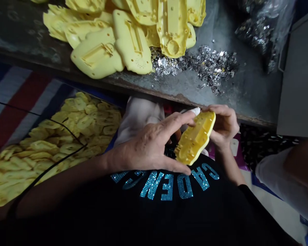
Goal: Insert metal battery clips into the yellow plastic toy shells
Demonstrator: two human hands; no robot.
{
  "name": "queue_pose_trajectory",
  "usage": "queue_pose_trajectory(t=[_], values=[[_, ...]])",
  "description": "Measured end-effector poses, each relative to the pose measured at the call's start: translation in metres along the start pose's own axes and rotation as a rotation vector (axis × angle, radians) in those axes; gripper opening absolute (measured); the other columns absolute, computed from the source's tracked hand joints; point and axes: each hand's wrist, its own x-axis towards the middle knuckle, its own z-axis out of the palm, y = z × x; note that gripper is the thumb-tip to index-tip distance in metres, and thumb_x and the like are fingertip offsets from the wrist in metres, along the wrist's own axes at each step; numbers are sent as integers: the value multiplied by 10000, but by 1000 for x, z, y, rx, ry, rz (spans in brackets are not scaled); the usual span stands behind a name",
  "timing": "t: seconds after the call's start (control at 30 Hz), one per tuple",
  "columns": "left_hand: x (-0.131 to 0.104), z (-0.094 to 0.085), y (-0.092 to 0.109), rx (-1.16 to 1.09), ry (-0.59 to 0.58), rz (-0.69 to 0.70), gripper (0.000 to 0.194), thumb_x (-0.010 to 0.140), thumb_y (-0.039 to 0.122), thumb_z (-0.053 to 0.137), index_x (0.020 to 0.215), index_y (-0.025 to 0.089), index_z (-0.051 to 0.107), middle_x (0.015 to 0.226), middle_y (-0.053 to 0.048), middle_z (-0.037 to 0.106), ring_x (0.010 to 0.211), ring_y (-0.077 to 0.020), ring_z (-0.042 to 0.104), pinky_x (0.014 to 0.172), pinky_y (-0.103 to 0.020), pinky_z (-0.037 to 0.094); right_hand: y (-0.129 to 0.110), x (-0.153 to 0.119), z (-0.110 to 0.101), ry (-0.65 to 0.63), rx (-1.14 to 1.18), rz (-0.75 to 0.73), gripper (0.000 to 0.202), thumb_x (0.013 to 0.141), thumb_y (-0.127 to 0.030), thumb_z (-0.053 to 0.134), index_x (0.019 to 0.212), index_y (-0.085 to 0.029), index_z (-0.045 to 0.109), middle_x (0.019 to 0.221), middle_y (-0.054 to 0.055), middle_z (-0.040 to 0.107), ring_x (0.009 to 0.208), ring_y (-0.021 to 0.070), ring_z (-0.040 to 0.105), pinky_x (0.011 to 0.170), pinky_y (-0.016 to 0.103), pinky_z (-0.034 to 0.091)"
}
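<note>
One yellow plastic shell [196,136] is held above my lap, tilted, with its ribbed inner side facing up and left. My left hand [154,141] reaches across to it, thumb along its lower end and fingers at its upper left edge; a fingertip has a white covering. On the far side, my right hand [224,124] pinches the shell's upper right edge between thumb and fingers. Small shiny metal pieces [213,65] lie loose on the grey table [248,92] beyond the hands, beside a pile of yellow shells [133,42].
A large heap of yellow shells [79,130] fills the area at the lower left, with a black cable across it. Clear plastic bags of metal pieces [259,34] stand at the table's upper right. Another person's leg [284,174] is at the right.
</note>
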Motion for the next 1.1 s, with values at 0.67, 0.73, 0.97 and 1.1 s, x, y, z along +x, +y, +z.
queue_pose_trajectory(t=[0.67,0.73,0.97,1.1], values=[[14,3,-17,-171,9,99,1079,733,534,1084,1686,323,624,1561,-136,697,1374,-363,755,1126,-488,721,0,-2,-2,43,-98,-54,396,981,-519,854,1336,-409,718,1126,24,792,1018,282,799,885,491,699],[12,7,-22,-224,108,126,1066,768,526,1067,1706,346,593,1578,-136,716,1305,-335,791,997,-426,756,-1,-5,8,105,-69,61,384,974,-549,859,1280,-379,703,1131,25,786,1024,265,802,887,456,698],[-6,0,-39,12,615,23,422,1047,409,822,1417,248,698,1126,-61,836,891,-198,801,786,-295,665,-12,3,23,-104,193,482,437,916,-502,958,1225,-276,749,1047,0,827,918,171,792,856,311,665],[-9,-27,-36,-291,286,-267,318,1023,455,845,1192,238,686,785,24,728,550,-137,643,489,-229,495,-21,30,16,-411,265,503,553,804,-455,1061,1263,-266,817,1169,17,851,993,179,779,911,326,663]])
